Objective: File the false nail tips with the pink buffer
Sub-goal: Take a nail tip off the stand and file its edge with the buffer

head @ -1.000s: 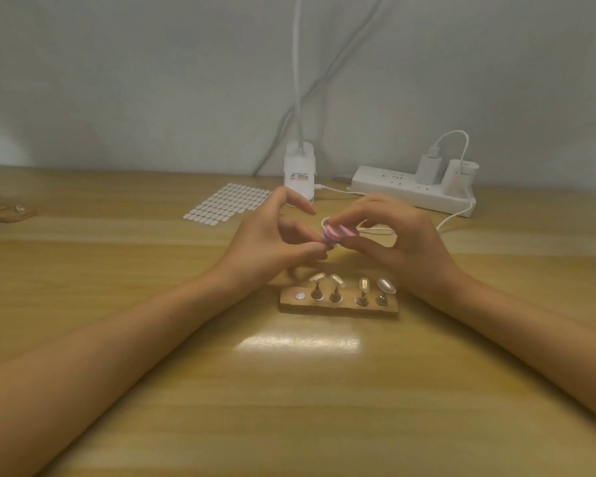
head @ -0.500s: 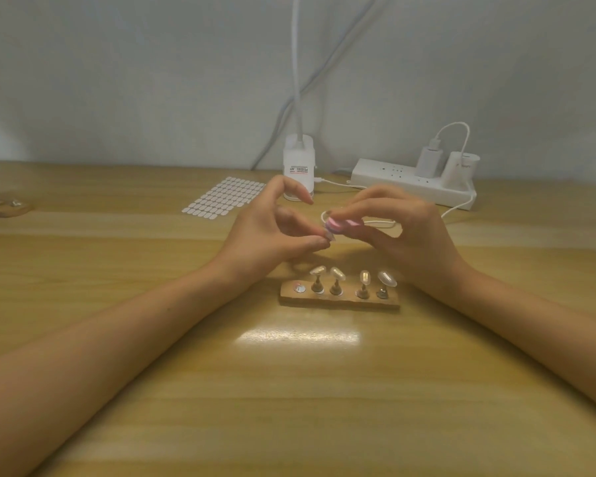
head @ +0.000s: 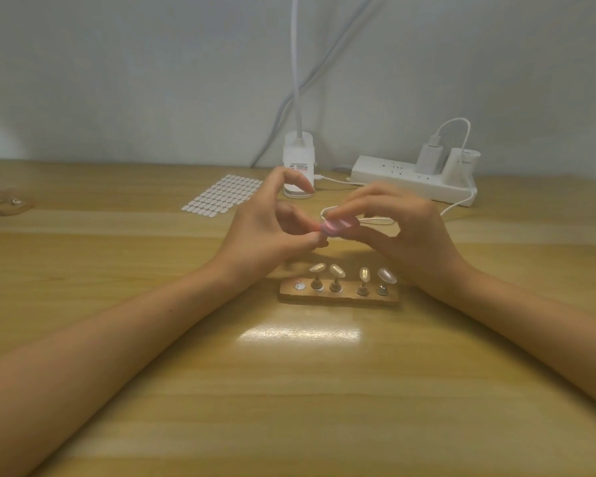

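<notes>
Pink buffer (head: 337, 225), lamp label (head: 298, 165) (print illegible)

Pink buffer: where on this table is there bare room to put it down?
The wooden tabletop is bare on the near side of the wooden nail-tip stand, and at left below the white sticker sheet. Crowded at the back: white lamp base, white power strip, cables. The right hand holds the pink oval buffer.

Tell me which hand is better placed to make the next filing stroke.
Your right hand: its fingers pinch the pink buffer. The left hand's thumb and fingers meet at the buffer's left end; whatever they hold is too blurred to tell.
</notes>
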Demonstrator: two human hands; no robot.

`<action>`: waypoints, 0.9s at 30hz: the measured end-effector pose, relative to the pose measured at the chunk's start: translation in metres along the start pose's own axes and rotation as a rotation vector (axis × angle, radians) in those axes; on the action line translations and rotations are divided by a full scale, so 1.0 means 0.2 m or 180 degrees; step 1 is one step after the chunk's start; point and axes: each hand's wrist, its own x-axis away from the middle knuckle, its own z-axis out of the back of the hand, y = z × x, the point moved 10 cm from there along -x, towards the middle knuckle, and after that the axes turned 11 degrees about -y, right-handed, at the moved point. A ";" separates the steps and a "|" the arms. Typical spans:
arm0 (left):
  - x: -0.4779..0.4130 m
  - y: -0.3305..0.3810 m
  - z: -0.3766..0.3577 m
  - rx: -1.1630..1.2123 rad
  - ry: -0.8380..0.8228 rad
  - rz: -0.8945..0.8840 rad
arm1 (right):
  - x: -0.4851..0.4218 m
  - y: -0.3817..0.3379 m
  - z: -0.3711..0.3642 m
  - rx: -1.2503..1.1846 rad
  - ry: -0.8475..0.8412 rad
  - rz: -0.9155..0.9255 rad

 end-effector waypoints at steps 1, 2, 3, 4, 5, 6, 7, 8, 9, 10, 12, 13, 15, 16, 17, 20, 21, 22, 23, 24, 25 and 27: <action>0.00 0.00 0.00 -0.0014 -0.0003 -0.0017 | 0.00 0.01 0.01 0.0001 0.0045 -0.0042; 0.00 0.01 0.00 -0.0019 -0.0005 -0.0029 | 0.00 0.02 0.03 -0.0014 0.0132 -0.0089; 0.00 0.01 0.00 -0.0022 -0.0003 -0.0037 | 0.00 0.01 0.05 0.0005 0.0219 -0.0076; 0.00 0.01 0.00 -0.0028 0.0007 -0.0044 | 0.00 -0.01 0.05 0.0068 0.0242 0.0005; 0.00 0.01 0.00 -0.0051 0.0023 -0.0055 | 0.00 -0.04 0.03 0.0138 0.0179 0.0119; 0.00 0.02 0.01 -0.0097 0.0040 -0.0076 | 0.00 -0.05 0.01 0.0182 0.0069 0.0193; 0.01 0.02 0.01 -0.0146 0.0050 -0.0094 | 0.00 -0.05 -0.01 0.0204 -0.0004 0.0167; 0.01 0.03 0.01 -0.0169 0.0054 -0.0108 | -0.01 -0.03 0.00 0.0197 0.0005 0.0071; 0.01 0.03 0.00 -0.0166 0.0053 -0.0119 | -0.01 -0.01 0.02 0.0174 0.0075 -0.0020; 0.01 0.03 0.00 -0.0154 0.0047 -0.0135 | -0.01 -0.01 0.03 0.0172 0.0134 -0.0036; 0.01 0.04 0.00 -0.0113 0.0033 -0.0161 | -0.01 -0.04 0.01 0.0242 0.0064 0.0084; 0.01 0.04 0.00 -0.0068 0.0031 -0.0144 | -0.01 -0.05 -0.01 0.0260 -0.0009 0.0101; 0.01 0.02 0.00 0.0071 0.0025 -0.0079 | -0.01 -0.02 0.01 0.0243 0.0048 -0.0057; 0.01 0.02 0.00 0.0119 0.0012 -0.0064 | 0.00 -0.01 0.03 0.0239 0.0146 -0.0105; 0.01 0.02 0.00 0.0145 -0.0007 -0.0062 | 0.00 -0.01 0.04 0.0253 0.0197 -0.0062; 0.00 0.01 0.00 0.0051 0.0003 -0.0050 | -0.01 -0.07 -0.01 0.0288 -0.0038 0.0219; 0.01 0.01 0.01 0.0016 0.0031 -0.0046 | -0.01 -0.07 -0.01 0.0275 -0.0046 0.0200; 0.01 0.01 0.01 0.0002 0.0054 -0.0052 | -0.01 -0.06 0.00 0.0263 0.0007 0.0155; 0.01 0.01 0.01 0.0001 0.0058 -0.0070 | 0.00 -0.05 0.01 0.0259 0.0050 0.0135; 0.01 0.02 0.01 -0.0005 0.0044 -0.0097 | 0.00 -0.06 0.02 0.0267 0.0048 0.0169; 0.01 0.02 0.00 -0.0020 0.0032 -0.0120 | 0.00 -0.07 0.01 0.0292 0.0007 0.0248; 0.01 0.03 0.00 -0.0050 0.0038 -0.0135 | 0.00 -0.10 0.00 0.0333 -0.0035 0.0351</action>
